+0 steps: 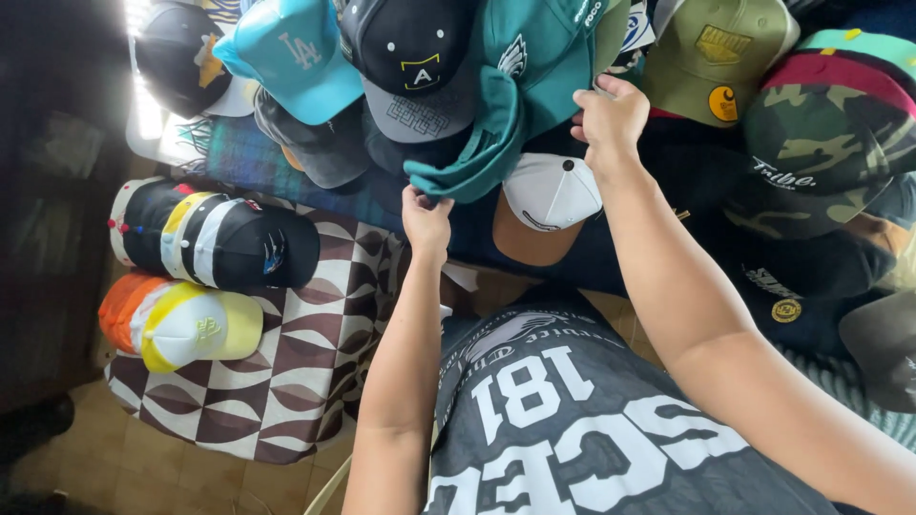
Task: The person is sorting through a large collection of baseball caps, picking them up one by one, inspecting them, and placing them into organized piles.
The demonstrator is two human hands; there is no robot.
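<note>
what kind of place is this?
Probably a cap stall or small shop display. Many caps hang crowded together, a teal cap held by the left hand and right hand, and more stacked caps lie on a patterned cloth.

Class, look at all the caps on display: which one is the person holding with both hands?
The dark teal cap in the middle. The left hand pinches its brim and the right hand grips its crown; no other cap is touched.

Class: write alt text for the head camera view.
Both hands hold a teal fabric cap: left hand pinches its brim, right hand grips its crown. Many coloured caps crowd around it; more lie stacked on a brown-and-white patterned cloth.
</note>
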